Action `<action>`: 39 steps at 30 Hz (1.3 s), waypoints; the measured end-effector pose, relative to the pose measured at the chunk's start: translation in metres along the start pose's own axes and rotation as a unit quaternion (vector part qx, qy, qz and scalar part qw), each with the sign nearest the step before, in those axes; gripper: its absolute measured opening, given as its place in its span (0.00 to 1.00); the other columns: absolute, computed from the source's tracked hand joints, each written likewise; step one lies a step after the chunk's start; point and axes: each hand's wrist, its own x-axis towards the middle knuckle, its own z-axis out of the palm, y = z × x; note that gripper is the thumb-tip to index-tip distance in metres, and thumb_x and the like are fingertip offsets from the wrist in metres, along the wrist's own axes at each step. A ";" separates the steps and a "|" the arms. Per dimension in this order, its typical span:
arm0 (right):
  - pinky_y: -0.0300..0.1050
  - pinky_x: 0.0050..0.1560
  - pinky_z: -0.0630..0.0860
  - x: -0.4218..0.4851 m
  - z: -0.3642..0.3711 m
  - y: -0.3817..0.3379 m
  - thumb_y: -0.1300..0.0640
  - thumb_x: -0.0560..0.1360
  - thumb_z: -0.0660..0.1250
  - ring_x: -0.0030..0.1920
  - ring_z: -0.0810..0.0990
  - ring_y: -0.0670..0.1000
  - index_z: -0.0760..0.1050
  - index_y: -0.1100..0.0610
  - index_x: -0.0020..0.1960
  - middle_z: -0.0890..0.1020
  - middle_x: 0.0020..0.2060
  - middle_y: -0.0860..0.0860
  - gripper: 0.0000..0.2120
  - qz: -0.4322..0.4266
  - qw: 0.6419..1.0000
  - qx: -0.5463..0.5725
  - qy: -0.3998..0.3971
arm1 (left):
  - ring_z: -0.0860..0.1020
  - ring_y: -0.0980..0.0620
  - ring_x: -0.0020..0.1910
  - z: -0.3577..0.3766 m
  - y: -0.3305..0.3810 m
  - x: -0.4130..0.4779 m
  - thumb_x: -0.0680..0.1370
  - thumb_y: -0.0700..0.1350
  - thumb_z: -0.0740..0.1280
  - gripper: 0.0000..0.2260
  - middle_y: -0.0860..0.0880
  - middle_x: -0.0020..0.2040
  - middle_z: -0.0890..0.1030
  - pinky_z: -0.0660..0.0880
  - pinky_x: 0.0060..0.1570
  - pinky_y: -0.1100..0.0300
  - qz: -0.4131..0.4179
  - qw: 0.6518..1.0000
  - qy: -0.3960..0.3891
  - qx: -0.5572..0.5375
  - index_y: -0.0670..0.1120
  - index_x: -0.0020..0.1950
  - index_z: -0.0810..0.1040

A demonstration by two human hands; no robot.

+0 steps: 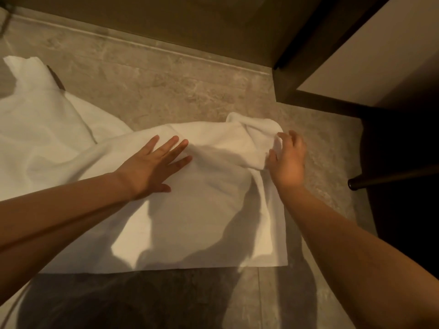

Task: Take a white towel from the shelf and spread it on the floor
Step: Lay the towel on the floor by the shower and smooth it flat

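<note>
A white towel (202, 222) lies on the stone-tiled floor (166, 86), flat along its near edge and rumpled across its far edge. Its far right corner is folded back on itself. My left hand (152, 167) rests flat on the towel's middle, fingers spread. My right hand (288, 160) pinches the folded far right corner between thumb and fingers. The towel's left part runs up toward the frame's left edge, with a dark seam showing.
A dark furniture frame (308, 55) with a pale panel stands at the far right. A dark round leg tip (354, 184) pokes in close to the towel's right side. A wall base runs along the far edge. Bare floor lies beyond the towel.
</note>
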 end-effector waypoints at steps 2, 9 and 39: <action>0.53 0.69 0.65 -0.018 -0.001 -0.012 0.56 0.78 0.63 0.69 0.65 0.58 0.70 0.56 0.65 0.68 0.68 0.57 0.16 -0.120 0.992 0.001 0.028 | 0.24 0.43 0.69 0.003 0.004 -0.004 0.78 0.65 0.50 0.38 0.44 0.69 0.22 0.33 0.70 0.42 0.019 0.999 0.002 0.026 0.51 0.72 0.26; 0.62 0.73 0.55 -0.075 0.041 0.009 0.36 0.72 0.64 0.76 0.49 0.60 0.49 0.46 0.77 0.50 0.77 0.58 0.41 -0.177 0.938 -0.172 -0.245 | 0.26 0.44 0.68 0.028 0.033 -0.027 0.76 0.68 0.54 0.42 0.45 0.72 0.27 0.29 0.67 0.46 0.058 0.994 -0.083 -0.051 0.53 0.69 0.24; 0.52 0.58 0.70 0.023 0.057 -0.107 0.62 0.76 0.61 0.58 0.74 0.60 0.71 0.57 0.67 0.78 0.60 0.58 0.19 -0.302 0.929 -0.146 -0.154 | 0.73 0.44 0.59 0.019 -0.084 -0.040 0.79 0.44 0.60 0.18 0.48 0.62 0.75 0.74 0.52 0.49 -0.091 0.952 0.121 -0.265 0.51 0.69 0.72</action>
